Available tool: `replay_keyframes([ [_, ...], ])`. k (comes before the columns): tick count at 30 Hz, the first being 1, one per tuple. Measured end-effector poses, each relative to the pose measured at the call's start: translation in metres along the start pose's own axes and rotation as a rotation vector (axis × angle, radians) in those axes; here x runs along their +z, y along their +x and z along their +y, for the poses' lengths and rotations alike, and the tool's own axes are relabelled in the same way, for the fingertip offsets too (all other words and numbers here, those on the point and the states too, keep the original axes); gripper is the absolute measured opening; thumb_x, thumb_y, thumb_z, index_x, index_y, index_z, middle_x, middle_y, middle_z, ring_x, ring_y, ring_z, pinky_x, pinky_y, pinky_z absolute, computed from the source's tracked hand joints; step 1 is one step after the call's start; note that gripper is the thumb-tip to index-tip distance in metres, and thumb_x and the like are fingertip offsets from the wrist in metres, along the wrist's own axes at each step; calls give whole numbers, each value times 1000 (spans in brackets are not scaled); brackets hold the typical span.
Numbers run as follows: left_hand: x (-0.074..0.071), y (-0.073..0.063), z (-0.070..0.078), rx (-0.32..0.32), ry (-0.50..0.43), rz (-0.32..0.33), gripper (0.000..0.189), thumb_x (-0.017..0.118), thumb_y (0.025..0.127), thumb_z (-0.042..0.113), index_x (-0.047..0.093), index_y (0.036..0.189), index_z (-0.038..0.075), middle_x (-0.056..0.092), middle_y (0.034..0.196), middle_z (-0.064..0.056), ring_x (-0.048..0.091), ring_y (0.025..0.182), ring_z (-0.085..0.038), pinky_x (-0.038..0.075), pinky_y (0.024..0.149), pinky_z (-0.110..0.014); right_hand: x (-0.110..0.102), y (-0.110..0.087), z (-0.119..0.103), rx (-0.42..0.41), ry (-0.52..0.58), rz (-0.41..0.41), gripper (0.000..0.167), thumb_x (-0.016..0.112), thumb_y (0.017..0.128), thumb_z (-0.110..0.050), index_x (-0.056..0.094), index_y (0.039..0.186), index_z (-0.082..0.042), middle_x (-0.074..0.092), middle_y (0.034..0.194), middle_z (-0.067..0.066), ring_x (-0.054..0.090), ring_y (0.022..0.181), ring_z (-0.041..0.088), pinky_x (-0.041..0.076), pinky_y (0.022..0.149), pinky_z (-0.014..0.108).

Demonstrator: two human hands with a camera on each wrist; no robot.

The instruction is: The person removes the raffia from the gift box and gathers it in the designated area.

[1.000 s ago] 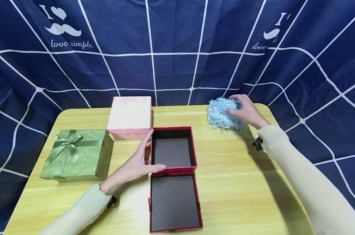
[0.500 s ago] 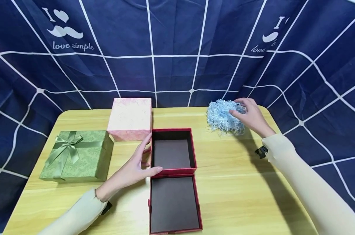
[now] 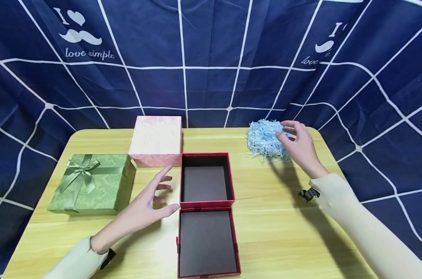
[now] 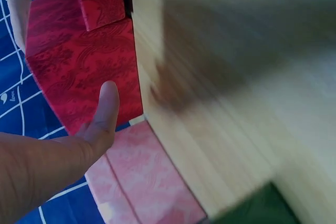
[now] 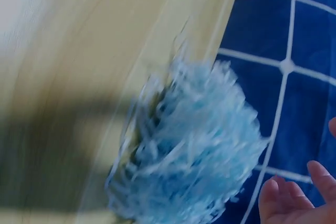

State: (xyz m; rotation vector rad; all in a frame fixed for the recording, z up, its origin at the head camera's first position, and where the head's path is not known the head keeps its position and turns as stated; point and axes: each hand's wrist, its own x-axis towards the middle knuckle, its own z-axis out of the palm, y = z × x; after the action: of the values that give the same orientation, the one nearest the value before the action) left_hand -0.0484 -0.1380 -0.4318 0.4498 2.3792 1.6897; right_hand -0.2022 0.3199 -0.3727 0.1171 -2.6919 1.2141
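One red box (image 3: 204,184), just beside left hand (image 3: 142,209); one paper heap (image 3: 264,140), near right hand (image 3: 300,147); both hands loosely spread, empty.

on white-gridded dark blue hanging fabric (image 3: 211,38): "i", white heart (image 3: 76,18), white moustache (image 3: 80,37), "love simple" — at right, partly hidden in folds, "i" — "love".

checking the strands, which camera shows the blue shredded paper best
Right wrist: blue shredded paper looms large and uncovered, though slightly blurred. The head view shows it smaller, partly behind the right hand; left wrist, none of it.
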Motion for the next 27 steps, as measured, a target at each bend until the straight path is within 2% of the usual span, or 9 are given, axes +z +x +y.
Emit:
replay_keyframes([
  [3, -8, -9, 6, 19, 18, 18, 97, 85, 98, 22, 26, 173, 36, 54, 152, -18, 59, 134, -41, 59, 100, -47, 5, -8, -11, -17, 37, -23, 49, 68, 108, -27, 60, 147, 0, 54, 148, 18, 58, 136, 40, 51, 106, 33],
  [7, -21, -16, 14, 107, 45, 79, 92, 83, 98, 11, 33, 172, 31, 61, 143, -11, 63, 125, -32, 60, 94, -39, 13, -18, -25, -36, 117, -67, 45, 67, 108, -22, 59, 146, 2, 57, 149, 18, 60, 134, 37, 50, 101, 22],
  [10, -31, -17, 20, 180, 55, 123, 89, 81, 96, 2, 37, 170, 24, 63, 137, -10, 64, 120, -24, 61, 89, -34, 20, -23, -35, -25, 183, -111, 44, 66, 108, -17, 58, 146, 4, 57, 147, 20, 61, 130, 29, 49, 98, 17],
  [13, -42, -16, 25, 210, 45, 150, 87, 79, 94, -5, 40, 169, 17, 63, 135, -12, 64, 117, -19, 60, 88, -29, 26, -29, -45, -9, 225, -158, 45, 65, 109, -15, 57, 148, 4, 58, 146, 20, 62, 127, 21, 51, 94, 17],
  [19, -67, -11, 33, 174, 63, 210, 79, 74, 97, -8, 41, 166, 8, 63, 133, -11, 64, 117, -13, 55, 92, -20, 40, -39, -65, -4, 252, -224, 42, 67, 109, -16, 59, 146, 1, 62, 143, 17, 64, 123, 22, 52, 92, 21],
  [27, -95, 1, 31, 69, 41, 270, 67, 70, 104, -2, 42, 164, 5, 66, 130, 2, 65, 116, -6, 51, 93, -13, 61, -43, -84, -15, 299, -308, 41, 69, 107, -15, 60, 144, -2, 64, 142, 15, 65, 121, 27, 52, 98, 29],
])
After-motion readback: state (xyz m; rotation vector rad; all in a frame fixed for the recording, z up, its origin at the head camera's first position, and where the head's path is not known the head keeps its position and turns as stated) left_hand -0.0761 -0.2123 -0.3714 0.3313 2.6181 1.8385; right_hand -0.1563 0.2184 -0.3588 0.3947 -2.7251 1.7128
